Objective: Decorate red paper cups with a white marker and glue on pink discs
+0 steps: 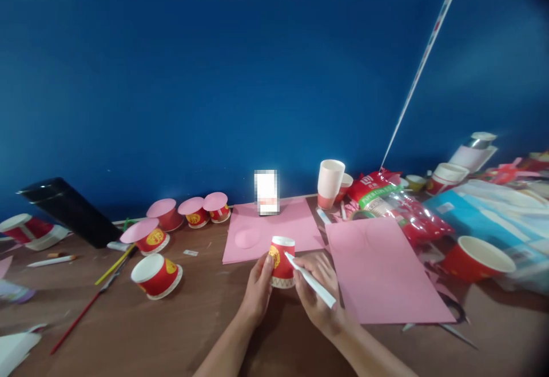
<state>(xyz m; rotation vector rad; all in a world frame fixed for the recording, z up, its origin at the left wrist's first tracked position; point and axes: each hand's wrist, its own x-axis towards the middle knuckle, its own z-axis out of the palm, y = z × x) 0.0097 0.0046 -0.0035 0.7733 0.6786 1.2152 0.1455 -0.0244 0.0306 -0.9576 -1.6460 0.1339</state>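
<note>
Our left hand [257, 292] grips an upturned red paper cup [282, 265] at centre; our right hand [315, 306] grips a white pen [319, 290], tip at its side. From nine to ten o'clock, four cups [195, 217] already bear pink discs [191, 205]; ours and a nearer cup [156, 277] at nine have none, so we judge both less finished.

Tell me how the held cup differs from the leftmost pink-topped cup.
The held cup has a bare white top; the pink-topped cup wears an overhanging pink disc. The left hand grips the held cup, with a white pen in the right hand pointed at it; the pink-topped cup stands on the table. Both are red, upside down and marked with a yellow emblem.
</note>
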